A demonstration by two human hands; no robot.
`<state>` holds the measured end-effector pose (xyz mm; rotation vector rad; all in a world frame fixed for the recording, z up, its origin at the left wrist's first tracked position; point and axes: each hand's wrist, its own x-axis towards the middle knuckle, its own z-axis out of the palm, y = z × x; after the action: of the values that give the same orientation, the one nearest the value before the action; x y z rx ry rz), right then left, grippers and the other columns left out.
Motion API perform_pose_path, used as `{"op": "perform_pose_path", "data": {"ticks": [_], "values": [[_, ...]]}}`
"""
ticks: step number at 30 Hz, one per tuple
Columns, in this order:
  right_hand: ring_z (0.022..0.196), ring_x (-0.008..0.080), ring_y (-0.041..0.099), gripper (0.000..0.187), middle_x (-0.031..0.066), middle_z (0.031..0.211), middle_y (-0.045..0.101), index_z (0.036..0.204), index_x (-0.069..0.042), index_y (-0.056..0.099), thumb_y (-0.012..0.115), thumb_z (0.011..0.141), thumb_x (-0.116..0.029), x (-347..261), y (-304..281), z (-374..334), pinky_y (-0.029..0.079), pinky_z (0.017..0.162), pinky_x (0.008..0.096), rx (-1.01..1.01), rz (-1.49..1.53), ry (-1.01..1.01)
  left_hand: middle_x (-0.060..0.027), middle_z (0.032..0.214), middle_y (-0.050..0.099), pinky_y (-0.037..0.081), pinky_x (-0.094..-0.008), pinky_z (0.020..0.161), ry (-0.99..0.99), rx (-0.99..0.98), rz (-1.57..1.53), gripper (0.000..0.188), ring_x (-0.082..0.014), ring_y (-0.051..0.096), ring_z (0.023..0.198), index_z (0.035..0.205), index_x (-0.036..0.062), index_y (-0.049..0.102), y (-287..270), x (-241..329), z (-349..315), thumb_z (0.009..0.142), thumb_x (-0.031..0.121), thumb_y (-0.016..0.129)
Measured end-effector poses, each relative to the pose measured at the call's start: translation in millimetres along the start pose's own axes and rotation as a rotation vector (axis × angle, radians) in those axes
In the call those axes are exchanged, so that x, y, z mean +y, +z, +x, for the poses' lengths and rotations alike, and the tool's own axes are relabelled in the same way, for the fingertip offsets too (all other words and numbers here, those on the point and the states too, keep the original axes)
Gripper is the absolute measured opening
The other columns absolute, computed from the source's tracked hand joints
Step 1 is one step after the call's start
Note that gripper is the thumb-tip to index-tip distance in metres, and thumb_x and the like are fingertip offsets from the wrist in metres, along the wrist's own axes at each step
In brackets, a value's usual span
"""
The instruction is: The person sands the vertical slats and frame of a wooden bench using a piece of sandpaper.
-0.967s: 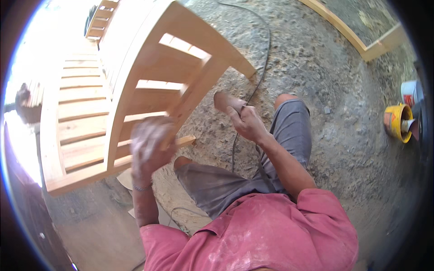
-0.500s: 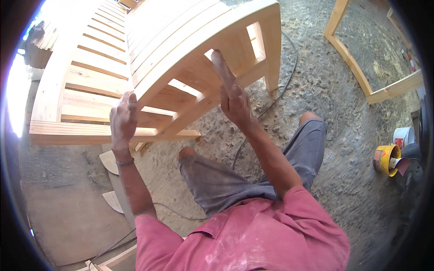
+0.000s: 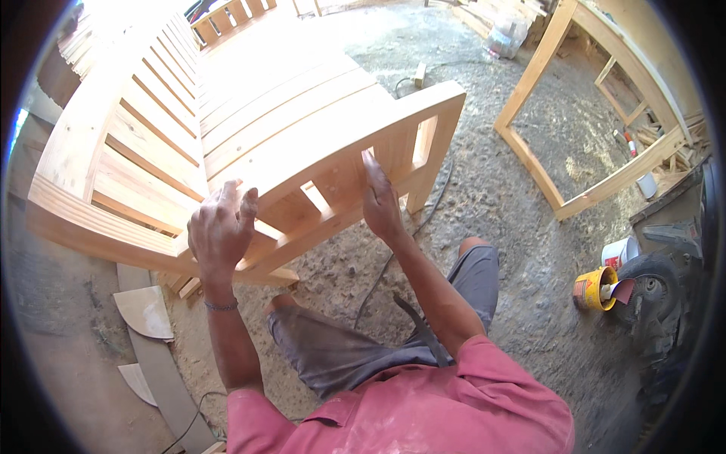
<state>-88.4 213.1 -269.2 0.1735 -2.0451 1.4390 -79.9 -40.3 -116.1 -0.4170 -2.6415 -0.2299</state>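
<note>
A pale wooden bench (image 3: 291, 155) with a slatted seat and slatted back fills the upper left. At the near corner, my left hand (image 3: 221, 227) is closed over the end panel's rail, with its fingers over the upper edge and a dark bracelet at the wrist. Against an upright slat of the same panel lies my right hand (image 3: 382, 206), fingers stretched upward and close together beside a gap. No tool shows in either hand, though the right palm is hidden.
A wooden frame (image 3: 533, 170) stands at the right. Below it are a yellow bucket (image 3: 592, 291), a white bucket (image 3: 620, 252) and a black wheel (image 3: 656, 284). A cable crosses the rough floor. Curved board offcuts (image 3: 146, 312) lie at left; a dark strap (image 3: 418, 327) hangs by my lap.
The view has shifted, so the bench sits lower and more of the frame shows. My left fingers are more spread on the rail. My right hand stays at the slats.
</note>
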Motion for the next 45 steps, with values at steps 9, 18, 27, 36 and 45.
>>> {"op": "perform_pose_path", "data": {"ticks": [9,18,27,36,45], "values": [[0.137,0.0355,0.047,0.045,0.0244,0.144,0.052,0.14,0.002,0.05,0.043,0.097,-0.003,0.1,-1.6,1.8,0.032,0.118,0.0398,-0.022,-0.085,0.136,-0.0171,0.093,0.073,0.055,-0.0466,0.069,-0.051,0.023,0.042,0.051,-0.0374,0.07,0.08,0.109,0.0069,0.07,7.8,-5.6,-2.3,0.095,0.053,0.053],[0.128,0.0359,0.055,0.038,0.0219,0.135,0.059,0.136,0.004,0.052,0.045,0.102,-0.012,-12.0,-3.0,18.1,0.041,0.11,0.04,-0.041,-0.21,0.115,-0.0132,0.086,0.072,0.055,-0.0446,0.065,-0.032,0.137,0.093,0.049,-0.0332,0.07,0.074,0.1,0.0071,0.072,7.6,-9.4,-5.3,0.092,0.053,0.057],[0.12,0.0454,0.057,0.035,0.032,0.124,0.059,0.131,0.005,0.053,0.047,0.1,-0.008,-24.8,-9.3,19.0,0.046,0.1,0.0448,-0.073,-0.194,0.145,-0.0113,0.084,0.072,0.054,-0.0417,0.064,0.019,0.223,0.093,0.05,-0.0309,0.069,0.072,0.098,0.0075,0.072,19.6,-14.9,-5.9,0.092,0.055,0.058],[0.115,0.046,0.058,0.031,0.0308,0.122,0.06,0.126,0.005,0.055,0.046,0.101,-0.011,26.1,1.8,8.8,0.045,0.1,0.0464,0.183,-0.343,-0.297,-0.009,0.081,0.07,0.053,-0.0419,0.063,0.021,0.265,0.056,0.049,-0.0296,0.069,0.073,0.095,0.0083,0.072,21.9,-7.4,-2.2,0.089,0.056,0.06],[0.103,0.0411,0.065,0.035,0.0249,0.109,0.065,0.13,0.004,0.054,0.049,0.096,-0.001,25.1,0.7,2.7,0.049,0.095,0.0398,0.146,-0.293,-0.192,-0.0122,0.079,0.071,0.054,-0.0433,0.065,0.027,0.282,0.054,0.049,-0.0317,0.069,0.073,0.096,0.0085,0.073,27.3,-6.2,0.7,0.089,0.056,0.06]]}}
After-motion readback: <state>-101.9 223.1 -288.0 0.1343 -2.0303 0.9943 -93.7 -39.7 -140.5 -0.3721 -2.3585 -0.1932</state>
